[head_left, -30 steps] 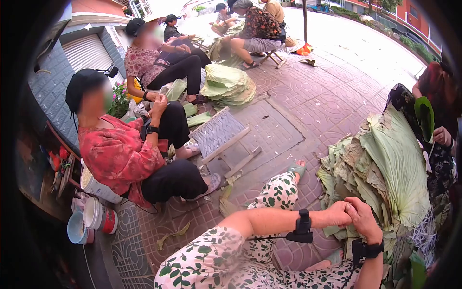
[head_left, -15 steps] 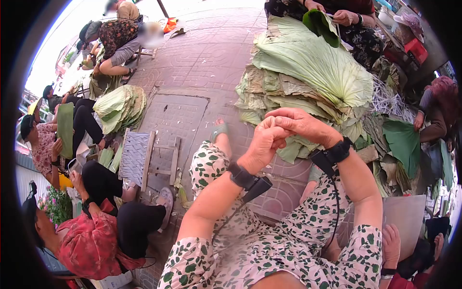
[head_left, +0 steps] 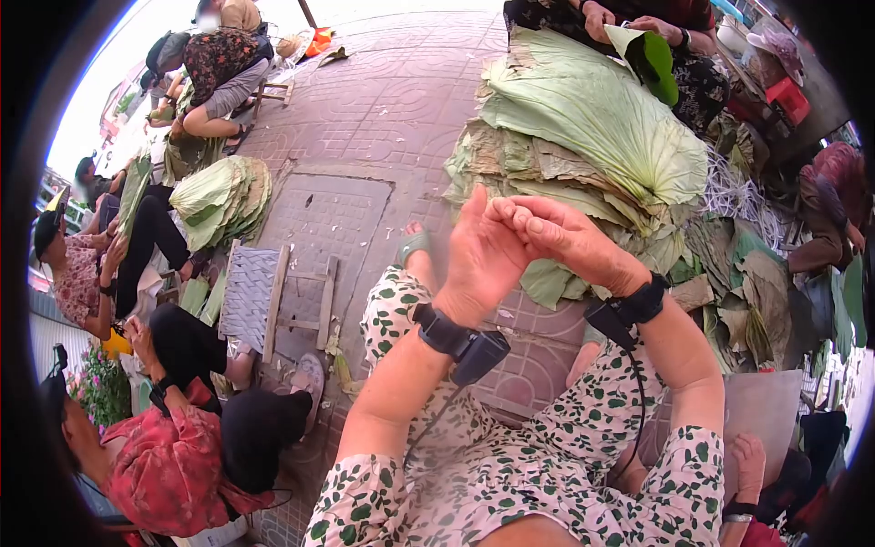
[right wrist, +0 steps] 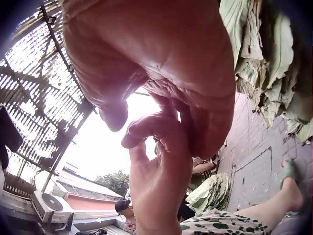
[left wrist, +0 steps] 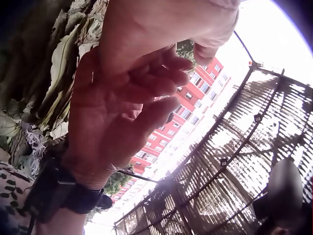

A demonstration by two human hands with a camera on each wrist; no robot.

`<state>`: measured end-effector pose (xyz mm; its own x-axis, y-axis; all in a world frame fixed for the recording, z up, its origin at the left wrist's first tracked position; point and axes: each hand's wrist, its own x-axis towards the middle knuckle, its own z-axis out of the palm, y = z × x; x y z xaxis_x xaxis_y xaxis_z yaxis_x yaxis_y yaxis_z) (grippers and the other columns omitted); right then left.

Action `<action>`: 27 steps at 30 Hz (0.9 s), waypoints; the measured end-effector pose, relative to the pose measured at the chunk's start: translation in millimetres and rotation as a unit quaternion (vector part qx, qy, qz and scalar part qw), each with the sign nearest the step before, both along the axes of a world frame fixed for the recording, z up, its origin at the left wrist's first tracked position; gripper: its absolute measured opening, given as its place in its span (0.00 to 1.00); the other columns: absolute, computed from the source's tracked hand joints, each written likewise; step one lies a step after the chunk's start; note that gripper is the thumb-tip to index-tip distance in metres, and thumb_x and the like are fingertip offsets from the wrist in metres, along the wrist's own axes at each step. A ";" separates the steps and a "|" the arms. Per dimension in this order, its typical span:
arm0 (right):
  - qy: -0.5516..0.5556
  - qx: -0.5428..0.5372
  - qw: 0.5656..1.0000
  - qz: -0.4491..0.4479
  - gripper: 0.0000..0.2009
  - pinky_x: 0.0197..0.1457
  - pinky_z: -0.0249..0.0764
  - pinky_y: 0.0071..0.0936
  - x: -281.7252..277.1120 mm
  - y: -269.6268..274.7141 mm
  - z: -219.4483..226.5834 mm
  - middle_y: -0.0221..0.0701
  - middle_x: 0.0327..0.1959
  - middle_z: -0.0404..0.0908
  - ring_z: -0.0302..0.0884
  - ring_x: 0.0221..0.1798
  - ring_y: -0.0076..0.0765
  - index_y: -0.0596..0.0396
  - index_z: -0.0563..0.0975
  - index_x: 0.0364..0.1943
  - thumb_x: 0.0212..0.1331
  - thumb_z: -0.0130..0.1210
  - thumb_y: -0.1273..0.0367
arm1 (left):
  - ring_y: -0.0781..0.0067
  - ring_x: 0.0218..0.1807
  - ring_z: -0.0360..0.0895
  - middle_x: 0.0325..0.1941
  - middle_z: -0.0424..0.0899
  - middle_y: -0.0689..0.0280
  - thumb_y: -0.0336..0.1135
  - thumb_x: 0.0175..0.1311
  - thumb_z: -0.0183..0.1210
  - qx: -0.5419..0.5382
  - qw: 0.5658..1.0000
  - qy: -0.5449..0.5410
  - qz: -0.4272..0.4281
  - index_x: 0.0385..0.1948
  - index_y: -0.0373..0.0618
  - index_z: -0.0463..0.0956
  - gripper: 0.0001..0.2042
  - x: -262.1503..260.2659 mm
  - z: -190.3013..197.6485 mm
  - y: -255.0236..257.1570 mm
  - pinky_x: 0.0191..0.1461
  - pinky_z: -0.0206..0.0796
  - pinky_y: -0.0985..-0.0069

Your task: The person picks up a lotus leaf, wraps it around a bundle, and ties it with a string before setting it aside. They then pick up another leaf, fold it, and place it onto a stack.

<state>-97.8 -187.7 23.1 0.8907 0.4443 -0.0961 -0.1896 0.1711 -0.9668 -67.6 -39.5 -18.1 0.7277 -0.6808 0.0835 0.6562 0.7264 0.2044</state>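
In the head view the left hand (head_left: 483,260) shows its palm, thumb upright and fingers loosely bent against the fingertips of the right hand (head_left: 583,242). The right hand reaches over from the other side, fingers together. Nothing can be made out between them. In the left wrist view the left hand (left wrist: 166,29) fills the top and the right hand (left wrist: 105,112) shows its palm with relaxed fingers. The right wrist view has the right hand (right wrist: 161,58) above the left hand (right wrist: 164,171), fingers meeting. Behind them lies a stack of large dried leaves (head_left: 592,118).
A woven stool (head_left: 251,296) lies on the paving at left, near a seated person in red (head_left: 169,469). A smaller leaf pile (head_left: 219,201) is farther back. White strips (head_left: 743,196) sit right of the large stack. At top right, somebody handles a green leaf (head_left: 654,64).
The head view has swung toward the right-hand leaf stack. Since half a second ago, the left hand has turned from a closed pinch to a visible palm with its thumb raised; the fingertips remain together.
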 end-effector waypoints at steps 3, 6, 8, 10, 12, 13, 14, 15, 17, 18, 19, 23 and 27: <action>-0.017 -0.009 0.999 -0.030 0.24 0.50 0.68 0.24 -0.2 -0.2 -2.8 0.28 0.49 0.71 0.68 0.49 0.23 0.57 0.68 0.54 0.61 0.48 0.55 | 0.64 0.44 0.74 0.34 0.79 0.63 0.54 0.65 0.40 -0.042 0.999 0.001 -0.016 0.30 0.43 0.76 0.23 2.6 -6.9 0.8 0.57 0.59 0.64; -0.007 0.006 0.998 -0.058 0.22 0.50 0.68 0.24 -0.8 -0.2 -3.1 0.28 0.48 0.72 0.69 0.48 0.23 0.57 0.68 0.53 0.61 0.48 0.56 | 0.62 0.47 0.73 0.39 0.79 0.58 0.53 0.64 0.41 -0.053 0.998 0.011 -0.014 0.34 0.40 0.76 0.24 3.6 -7.7 1.4 0.58 0.58 0.64; -0.005 0.018 0.997 -0.081 0.21 0.50 0.68 0.23 2.6 -4.2 -12.5 0.28 0.47 0.72 0.69 0.48 0.22 0.57 0.69 0.52 0.62 0.47 0.57 | 0.61 0.48 0.73 0.41 0.79 0.57 0.54 0.64 0.41 -0.039 0.999 0.024 0.000 0.35 0.39 0.76 0.24 3.2 -5.9 1.9 0.60 0.57 0.63; -0.004 0.031 0.994 -0.105 0.20 0.50 0.68 0.23 4.5 -6.4 -12.9 0.28 0.46 0.73 0.69 0.47 0.22 0.58 0.69 0.51 0.62 0.47 0.58 | 0.58 0.55 0.69 0.48 0.75 0.51 0.54 0.64 0.41 -0.034 0.998 0.044 0.013 0.43 0.34 0.72 0.27 1.5 -0.3 2.0 0.64 0.53 0.63; -0.021 0.027 0.991 -0.130 0.18 0.50 0.68 0.21 4.1 -8.6 -7.8 0.28 0.45 0.74 0.69 0.47 0.20 0.58 0.70 0.49 0.63 0.46 0.60 | 0.57 0.58 0.65 0.53 0.71 0.50 0.54 0.64 0.41 -0.013 0.999 0.046 0.013 0.48 0.31 0.68 0.29 -2.5 8.0 -0.1 0.66 0.51 0.63; -0.016 0.037 0.992 -0.122 0.16 0.50 0.67 0.20 3.8 -8.3 -5.7 0.28 0.44 0.74 0.69 0.46 0.20 0.58 0.71 0.48 0.63 0.46 0.61 | 0.56 0.62 0.62 0.57 0.67 0.49 0.55 0.64 0.40 0.007 0.999 0.046 0.017 0.53 0.29 0.64 0.31 -3.9 11.2 -1.2 0.68 0.48 0.63; -0.016 0.037 0.992 -0.123 0.16 0.50 0.67 0.20 4.3 -8.2 -6.9 0.28 0.44 0.74 0.69 0.46 0.20 0.58 0.71 0.48 0.63 0.46 0.61 | 0.56 0.62 0.62 0.57 0.67 0.49 0.55 0.64 0.40 0.007 0.999 0.046 0.016 0.53 0.29 0.64 0.31 -4.7 12.9 -2.2 0.68 0.48 0.63; -0.022 0.034 0.989 -0.139 0.16 0.49 0.68 0.20 5.0 -8.2 -9.5 0.28 0.43 0.75 0.70 0.45 0.20 0.58 0.71 0.48 0.64 0.45 0.61 | 0.57 0.64 0.59 0.60 0.63 0.49 0.55 0.64 0.40 0.008 0.999 0.036 0.011 0.55 0.29 0.60 0.32 -5.5 14.0 -3.0 0.69 0.46 0.63; -0.027 0.033 0.987 -0.157 0.16 0.48 0.69 0.20 5.0 -10.1 -11.0 0.28 0.42 0.75 0.71 0.44 0.20 0.59 0.71 0.47 0.64 0.45 0.62 | 0.57 0.65 0.56 0.63 0.60 0.49 0.56 0.63 0.40 0.011 1.000 0.027 0.005 0.58 0.28 0.55 0.34 -6.6 14.3 -4.1 0.69 0.45 0.63; -0.023 0.045 0.988 -0.144 0.15 0.47 0.70 0.20 5.2 -11.9 -10.0 0.28 0.41 0.76 0.72 0.43 0.21 0.59 0.72 0.46 0.64 0.44 0.61 | 0.57 0.66 0.55 0.64 0.58 0.49 0.56 0.63 0.40 -0.002 1.000 0.028 -0.006 0.59 0.28 0.54 0.35 -6.5 14.4 -3.9 0.70 0.44 0.63; -0.020 0.056 0.990 -0.131 0.15 0.45 0.71 0.20 5.4 -13.4 -8.9 0.29 0.40 0.77 0.73 0.42 0.21 0.59 0.72 0.45 0.64 0.44 0.61 | 0.57 0.67 0.54 0.64 0.57 0.49 0.57 0.63 0.40 -0.016 0.999 0.028 -0.018 0.59 0.28 0.53 0.36 -6.3 14.5 -3.7 0.70 0.43 0.63; -0.026 0.065 0.989 -0.130 0.16 0.43 0.72 0.20 3.8 -15.4 -5.5 0.29 0.39 0.77 0.74 0.40 0.21 0.59 0.73 0.43 0.64 0.44 0.61 | 0.57 0.67 0.52 0.65 0.55 0.49 0.58 0.62 0.41 -0.029 0.999 0.021 -0.031 0.60 0.29 0.51 0.37 -7.2 14.6 -3.6 0.70 0.42 0.63; -0.036 0.068 0.991 -0.109 0.15 0.44 0.71 0.19 3.8 -16.2 -3.4 0.29 0.39 0.77 0.74 0.40 0.21 0.60 0.73 0.42 0.63 0.46 0.61 | 0.57 0.68 0.51 0.66 0.54 0.50 0.61 0.60 0.42 -0.025 0.998 -0.014 -0.055 0.61 0.31 0.50 0.39 -7.7 15.2 -3.5 0.71 0.39 0.62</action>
<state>-94.0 -203.9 19.7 0.9692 0.2455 0.0192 -0.0647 0.3292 -0.9421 -75.3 -43.0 -2.9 0.6461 -0.7506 0.1384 0.7268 0.6604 0.1887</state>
